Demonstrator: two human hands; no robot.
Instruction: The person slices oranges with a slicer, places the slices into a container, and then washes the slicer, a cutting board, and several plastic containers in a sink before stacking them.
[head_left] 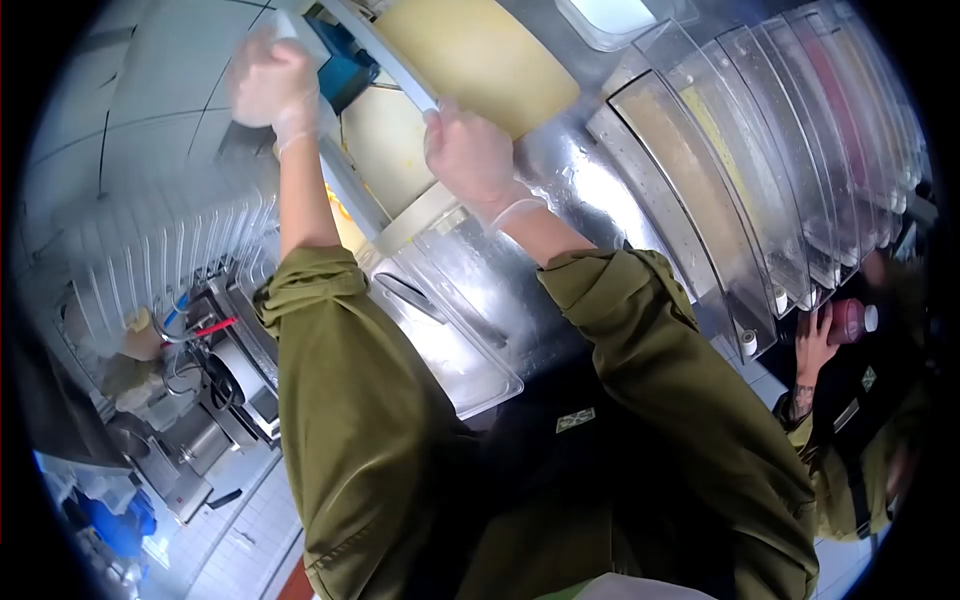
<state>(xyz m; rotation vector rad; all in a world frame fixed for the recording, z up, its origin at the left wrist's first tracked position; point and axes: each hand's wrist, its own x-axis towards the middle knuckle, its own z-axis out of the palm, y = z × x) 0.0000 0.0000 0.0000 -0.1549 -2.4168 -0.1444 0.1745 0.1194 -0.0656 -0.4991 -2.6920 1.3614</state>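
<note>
My left hand [275, 85], in a clear glove and blurred, is closed beside a white object [300, 38] at the upper left; what its fingers hold is hidden. My right hand [470, 155], also gloved, is closed at the lower end of a long pale bar [385, 55]. Between my hands lie a teal-blue item [345, 68] and a cream-coloured board [385, 140]. A larger yellowish board [475, 55] rests on the steel counter beyond the bar. Below my hands is a clear rectangular tray [430, 335] with a dark-handled utensil [410, 297] in it.
Clear-lidded ingredient bins [740, 150] line the right side. A white container [608, 18] stands at the top. At the lower right, another person's hand [815, 345] holds a reddish bottle [848, 321]. A wire rack [180, 240] and metal equipment [205, 440] are at left.
</note>
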